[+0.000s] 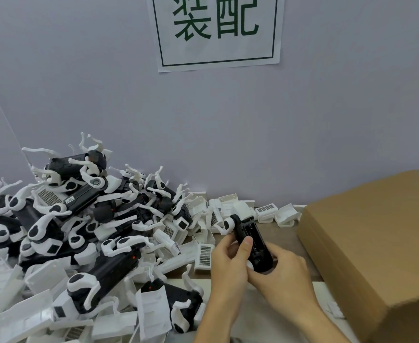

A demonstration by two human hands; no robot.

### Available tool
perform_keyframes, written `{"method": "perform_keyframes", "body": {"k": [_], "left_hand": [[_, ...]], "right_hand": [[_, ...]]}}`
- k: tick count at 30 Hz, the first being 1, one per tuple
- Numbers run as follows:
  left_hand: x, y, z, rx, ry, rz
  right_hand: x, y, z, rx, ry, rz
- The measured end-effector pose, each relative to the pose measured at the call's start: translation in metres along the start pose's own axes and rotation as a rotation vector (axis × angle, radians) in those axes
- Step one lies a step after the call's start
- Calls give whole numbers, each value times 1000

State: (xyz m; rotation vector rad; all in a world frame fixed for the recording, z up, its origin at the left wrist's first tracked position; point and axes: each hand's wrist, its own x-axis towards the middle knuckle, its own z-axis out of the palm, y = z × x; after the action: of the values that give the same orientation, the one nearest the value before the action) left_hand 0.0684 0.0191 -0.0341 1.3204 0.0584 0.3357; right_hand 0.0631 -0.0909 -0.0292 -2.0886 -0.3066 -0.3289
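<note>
**One unit in hand, many parts left**

Nearest us, our left hand (228, 263) grips the black unit (254, 246), thumb pressed on its face. Our right hand (285, 271) curls round its lower end, holding it just above the table (282, 233). We judge this piece mid-assembly. The pile (80, 219) on the left looks finished, while loose white housings (287, 215) wait beyond. A cardboard box (376, 243) sits on the right. The unit's print is too small to read. The wall sign (216, 30) reads 装配.

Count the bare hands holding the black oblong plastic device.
2. The left hand grips the black oblong plastic device from the left, thumb on top; the right hand holds its near end from the right. None seems hidden.
</note>
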Motion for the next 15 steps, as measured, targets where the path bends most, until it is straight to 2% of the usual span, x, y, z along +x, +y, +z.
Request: {"method": "perform_keyframes", "body": {"k": [6,9,12,15], "left_hand": [[2,-2,-1,130,71,81],[3,-3,-1,198,63,103],[2,-5,1,287,-41,136],[-3,-4,6,321,-204,174]], "right_hand": [[0,2,7,137,-132,2],[3,5,7,192,-92,35],[7,7,6,345,45,126],[7,6,4,534,92,98]]}}
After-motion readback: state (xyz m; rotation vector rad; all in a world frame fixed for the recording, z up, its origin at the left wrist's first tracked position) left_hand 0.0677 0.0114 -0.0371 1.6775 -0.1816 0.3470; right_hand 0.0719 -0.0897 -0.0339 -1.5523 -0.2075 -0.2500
